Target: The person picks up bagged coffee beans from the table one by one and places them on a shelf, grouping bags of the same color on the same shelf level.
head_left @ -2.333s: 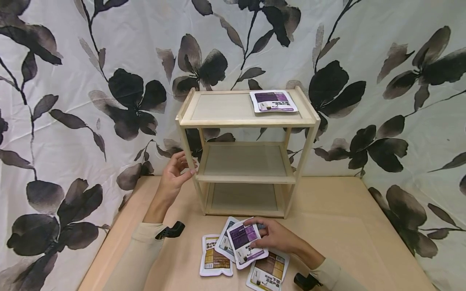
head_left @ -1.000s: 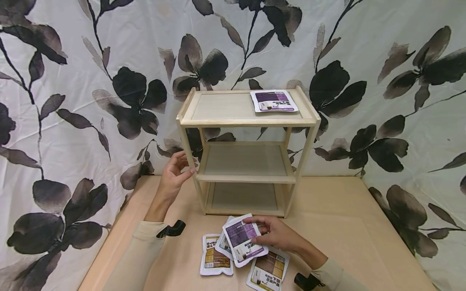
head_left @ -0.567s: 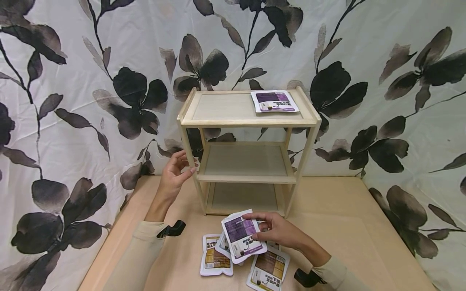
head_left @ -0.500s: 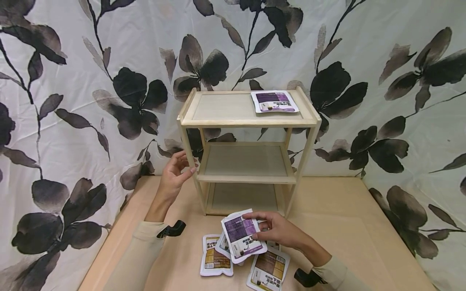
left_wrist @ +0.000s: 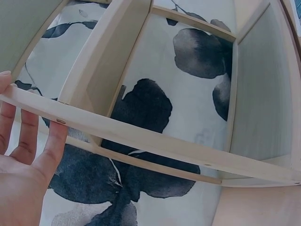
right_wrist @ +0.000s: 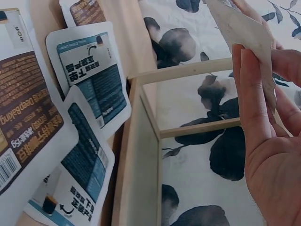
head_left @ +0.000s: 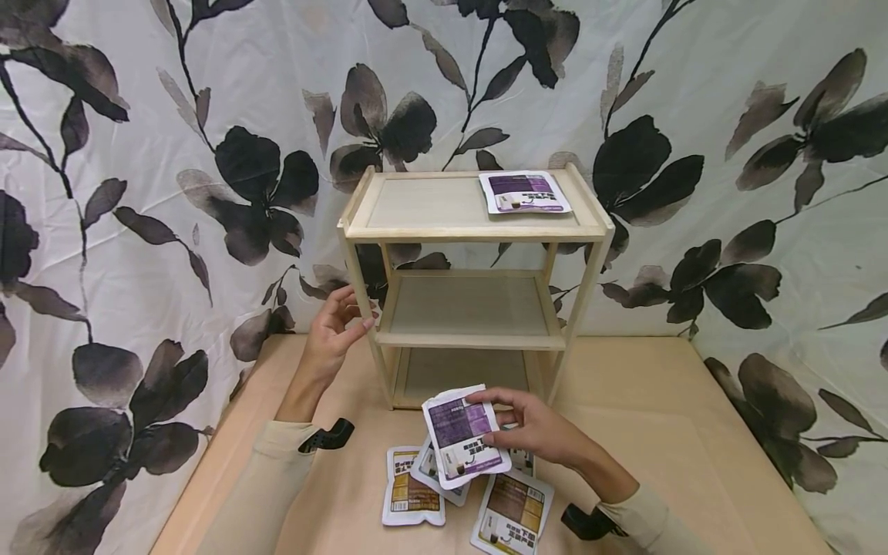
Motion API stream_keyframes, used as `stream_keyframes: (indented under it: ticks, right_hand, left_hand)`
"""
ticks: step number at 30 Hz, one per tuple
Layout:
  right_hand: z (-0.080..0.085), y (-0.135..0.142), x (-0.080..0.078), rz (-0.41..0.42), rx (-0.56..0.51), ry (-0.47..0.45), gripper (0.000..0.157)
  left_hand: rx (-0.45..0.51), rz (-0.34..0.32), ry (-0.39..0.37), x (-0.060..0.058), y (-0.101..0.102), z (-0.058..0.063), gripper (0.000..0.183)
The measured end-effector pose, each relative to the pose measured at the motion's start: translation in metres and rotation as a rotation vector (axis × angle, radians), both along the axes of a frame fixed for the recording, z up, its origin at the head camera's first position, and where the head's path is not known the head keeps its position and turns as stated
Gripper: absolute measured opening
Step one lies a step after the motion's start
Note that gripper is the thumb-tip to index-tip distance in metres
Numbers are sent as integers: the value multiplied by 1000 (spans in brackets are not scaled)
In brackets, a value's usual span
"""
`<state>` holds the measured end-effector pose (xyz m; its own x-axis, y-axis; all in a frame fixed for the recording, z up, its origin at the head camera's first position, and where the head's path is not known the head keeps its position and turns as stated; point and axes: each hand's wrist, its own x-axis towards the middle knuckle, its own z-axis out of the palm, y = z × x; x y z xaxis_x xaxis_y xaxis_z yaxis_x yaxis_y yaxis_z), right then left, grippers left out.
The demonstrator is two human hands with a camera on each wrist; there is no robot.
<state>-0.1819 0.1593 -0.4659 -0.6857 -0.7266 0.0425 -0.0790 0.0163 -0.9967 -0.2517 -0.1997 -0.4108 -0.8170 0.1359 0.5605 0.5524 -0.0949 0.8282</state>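
Round the rack post (head_left: 356,277), left hand (head_left: 330,336) curls — right hand (head_left: 533,425) pinches 1 purple pouch (head_left: 461,438).

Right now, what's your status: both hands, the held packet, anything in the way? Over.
Left hand gripping left front rack post. Right hand pinching purple packet, raised off table. Second purple packet on top shelf, right side; may limit room there.

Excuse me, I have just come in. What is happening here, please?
A person holds a purple packet in the right hand, off the table. The left hand grips a post of the wooden rack. Another purple packet lies on the rack's top board, while brown packets and blue packets lie on the table.
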Motion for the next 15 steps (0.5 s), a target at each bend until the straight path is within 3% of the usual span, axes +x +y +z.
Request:
stream_keyframes:
  ticks: [8, 15]
  right_hand:
    - [12, 2, 2, -9, -14, 35, 58]
    - [34, 4, 5, -26, -18, 108, 57]
  left_hand:
    - [6, -1, 6, 1, 1, 1, 54]
    - [2, 5, 1, 2, 1, 1, 55]
